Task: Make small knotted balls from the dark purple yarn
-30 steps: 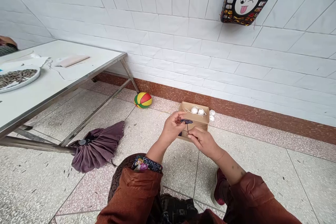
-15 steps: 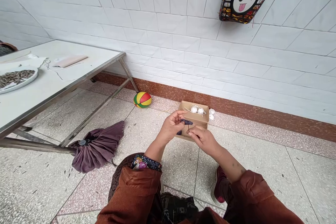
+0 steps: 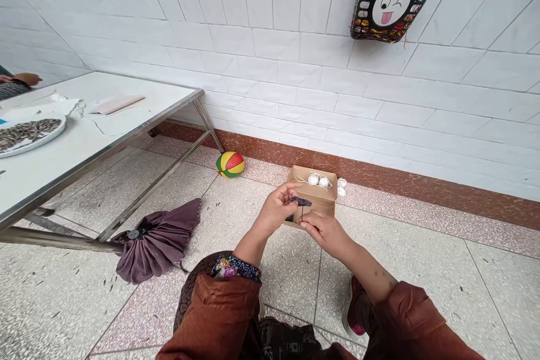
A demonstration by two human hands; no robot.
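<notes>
Between the thumb and fingers of my left hand (image 3: pixel 276 209) is a small bundle of dark blue-purple yarn (image 3: pixel 301 201), wound lengthwise. A dark strand of yarn (image 3: pixel 302 211) runs down from it to my right hand (image 3: pixel 323 229), which pinches it just below and to the right. Both hands are held over an open cardboard box (image 3: pixel 314 172). White yarn balls (image 3: pixel 313 179) with loose ends lie in the far part of the box. Something dark in its near part is mostly hidden behind my left hand.
More white balls (image 3: pixel 342 183) lie right of the box by the wall. A colourful ball (image 3: pixel 230 164) and a folded purple umbrella (image 3: pixel 158 242) are on the floor at left. A white table (image 3: pixel 160 102) bears a plate of seeds (image 3: pixel 31 135). A black basket (image 3: pixel 394 5) hangs on the wall.
The whole view has shifted slightly, so things appear a little lower. Both hands keep their hold on the yarn; the right hand and strand have moved only slightly.
</notes>
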